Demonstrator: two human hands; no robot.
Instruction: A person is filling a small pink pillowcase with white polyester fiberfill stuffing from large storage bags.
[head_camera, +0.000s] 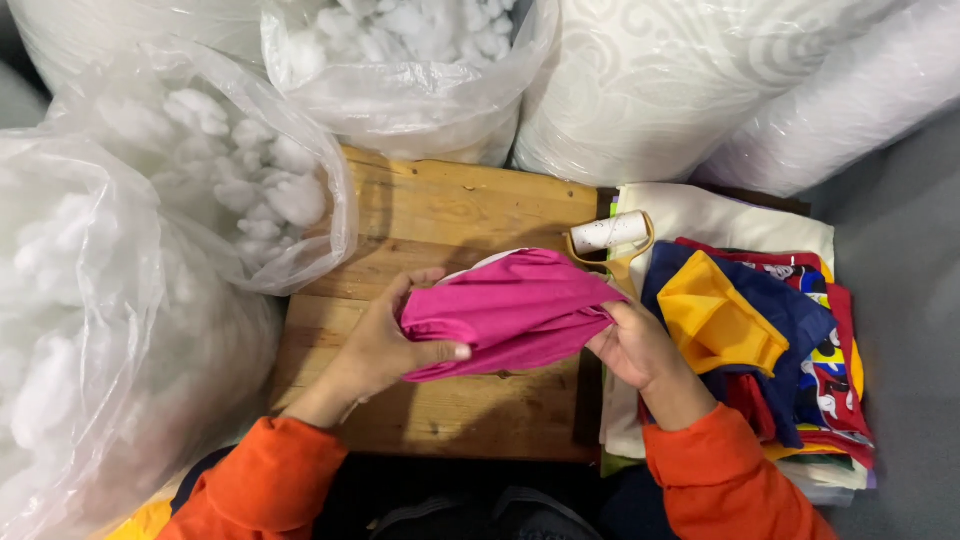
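A magenta fabric cover (520, 305) is held over a wooden table (450, 210). My left hand (385, 345) grips its left end, thumb on top. My right hand (640, 345) pinches its right end. Both arms wear orange sleeves. A white thread spool (608, 232) lies just beyond the cover, beside tan-handled scissors (615, 265) that are mostly hidden under the cloth.
Clear plastic bags of white fibre stuffing (230, 150) crowd the left and back. A stack of blue, yellow and red fabric pieces (760, 330) lies at the right. Large white rolls (690, 80) stand behind.
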